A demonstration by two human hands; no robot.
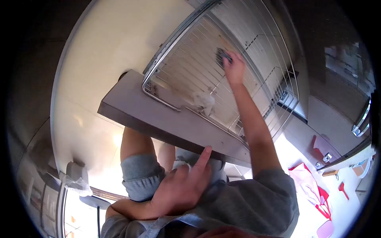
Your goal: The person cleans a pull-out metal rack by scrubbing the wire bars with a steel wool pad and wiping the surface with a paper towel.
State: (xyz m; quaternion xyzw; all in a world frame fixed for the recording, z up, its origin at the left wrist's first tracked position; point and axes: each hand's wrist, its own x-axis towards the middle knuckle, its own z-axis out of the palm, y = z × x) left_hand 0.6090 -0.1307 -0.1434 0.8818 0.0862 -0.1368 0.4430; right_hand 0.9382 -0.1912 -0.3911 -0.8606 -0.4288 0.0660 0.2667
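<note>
My right hand (235,67) reaches into a pulled-out wire basket (164,99) and grips a dark grey metal scourer (220,56). The scourer is over the basket's thin bars, above a pale, stained bottom; I cannot tell which surface it touches. Nearer to me, a crumpled white cloth or tissue (204,102) lies at the wires. A wide metallic drawer front (170,113) stands between the basket and my body. My left hand (182,182) is close to its lower edge, index finger stretched out to that edge and the other fingers partly bent, with nothing visible in it.
A smooth cream cabinet panel (107,51) rises on the left, with a plastic-wrapped object (77,178) below it. To the right are dark glossy cabinet fronts (337,87). A red and pink bag (309,184) and a red tool (343,190) lie on the bright floor.
</note>
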